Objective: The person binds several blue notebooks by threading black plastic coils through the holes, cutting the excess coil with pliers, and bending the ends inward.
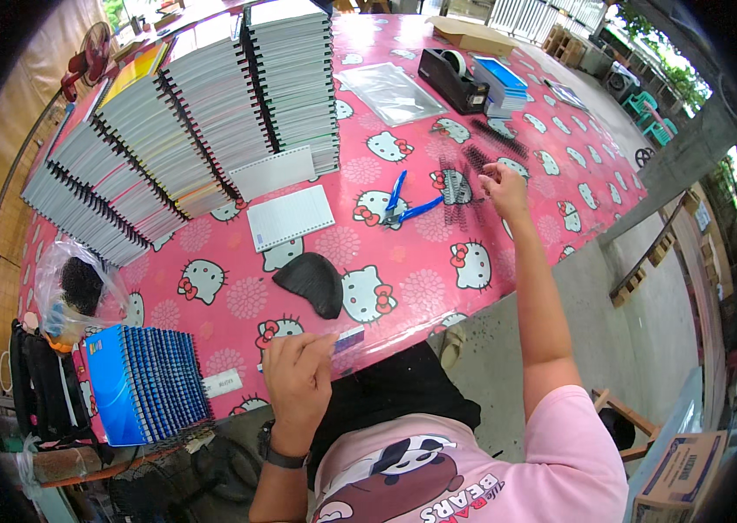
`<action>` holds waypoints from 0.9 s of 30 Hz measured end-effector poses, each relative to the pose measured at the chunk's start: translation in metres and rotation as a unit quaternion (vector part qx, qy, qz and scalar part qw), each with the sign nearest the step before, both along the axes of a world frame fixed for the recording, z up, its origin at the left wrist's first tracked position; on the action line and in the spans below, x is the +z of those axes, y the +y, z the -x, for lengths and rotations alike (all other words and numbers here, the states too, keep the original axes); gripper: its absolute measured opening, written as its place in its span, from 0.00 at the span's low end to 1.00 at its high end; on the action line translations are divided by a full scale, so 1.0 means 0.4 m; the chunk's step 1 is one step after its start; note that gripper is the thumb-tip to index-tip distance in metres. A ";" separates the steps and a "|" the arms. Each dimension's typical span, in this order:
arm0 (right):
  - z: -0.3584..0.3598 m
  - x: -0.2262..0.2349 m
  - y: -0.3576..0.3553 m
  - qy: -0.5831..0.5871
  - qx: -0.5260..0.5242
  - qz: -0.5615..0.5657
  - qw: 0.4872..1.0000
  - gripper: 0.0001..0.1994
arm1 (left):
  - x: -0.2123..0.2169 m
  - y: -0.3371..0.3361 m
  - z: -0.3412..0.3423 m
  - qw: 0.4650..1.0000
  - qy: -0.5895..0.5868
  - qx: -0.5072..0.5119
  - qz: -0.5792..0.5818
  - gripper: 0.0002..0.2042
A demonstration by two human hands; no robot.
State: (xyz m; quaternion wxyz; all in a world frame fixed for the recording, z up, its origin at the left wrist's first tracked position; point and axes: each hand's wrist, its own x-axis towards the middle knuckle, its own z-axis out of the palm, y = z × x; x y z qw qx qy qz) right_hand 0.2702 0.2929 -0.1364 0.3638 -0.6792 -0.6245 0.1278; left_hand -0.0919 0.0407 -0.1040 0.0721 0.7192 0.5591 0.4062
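My left hand (297, 376) is closed at the near table edge on a thin blue-and-white pad (349, 339), seen almost edge-on and mostly hidden by the hand. To the right, my right hand (505, 189) reaches over the table, its fingers bent together at the end of a black spiral binding coil (477, 159). More loose black coils (454, 193) lie beside it. Blue-handled cutting pliers (399, 211) rest open just left of the coils. A black, half-round pouch-like object (314, 283) lies between my hands.
Tall stacks of bound notebooks (194, 105) fill the far left. Blue spiral notebooks (146, 383) stand near left, below a plastic bag (81, 288). White punched sheets (290, 218) lie mid-table. At the back are clear sleeves (390, 93), a tape dispenser (453, 80) and blue pads (501, 83).
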 end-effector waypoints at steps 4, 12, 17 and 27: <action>-0.013 -0.003 -0.011 -0.067 -0.042 -0.049 0.996 0.13 | 0.009 0.001 -0.011 1.000 -0.007 0.001 -0.009 0.10; 0.288 0.158 -0.294 0.112 0.289 0.115 0.944 0.16 | 0.011 0.000 0.030 0.998 0.045 0.024 0.029 0.09; 0.392 0.140 -0.415 0.123 0.488 0.085 0.860 0.12 | 0.018 0.003 0.024 0.998 0.041 0.005 0.042 0.09; 0.411 0.124 -0.419 0.127 0.490 0.076 0.859 0.12 | 0.017 -0.005 0.022 0.998 0.038 0.004 0.044 0.10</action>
